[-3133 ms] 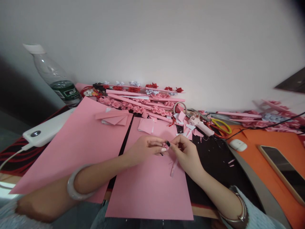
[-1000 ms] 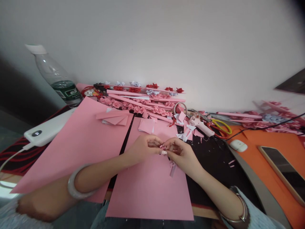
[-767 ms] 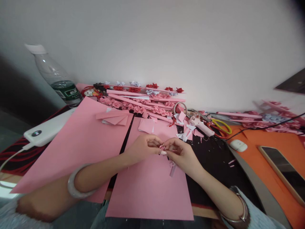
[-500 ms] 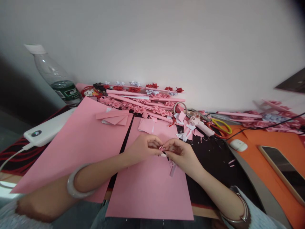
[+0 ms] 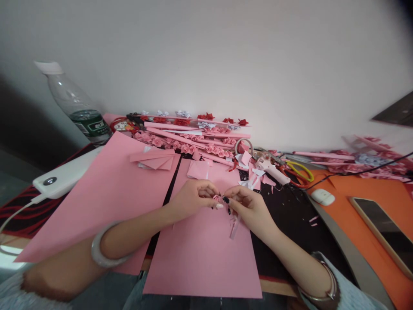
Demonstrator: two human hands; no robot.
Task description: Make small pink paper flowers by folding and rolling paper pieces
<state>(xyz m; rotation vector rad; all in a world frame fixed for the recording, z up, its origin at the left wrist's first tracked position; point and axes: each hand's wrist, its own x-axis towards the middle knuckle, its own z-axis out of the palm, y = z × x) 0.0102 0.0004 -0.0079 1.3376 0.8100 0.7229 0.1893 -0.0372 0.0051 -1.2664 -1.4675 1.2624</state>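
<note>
Over a rectangular pink paper sheet (image 5: 203,260), the left hand (image 5: 192,197) and right hand (image 5: 251,207) pinched a small, folded pink paper flower (image 5: 217,198).

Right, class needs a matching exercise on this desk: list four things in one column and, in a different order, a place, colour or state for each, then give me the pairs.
Things
1. Bottle
2. Small pink paper piece
3. Phone
4. Power bank

Places, colours and states
A. White, with a cable plugged in
B. Lying on an orange sheet
C. Clear, with a green label
D. At the fingertips of the left hand and right hand

Right pairs: 1-C, 2-D, 3-B, 4-A
</note>
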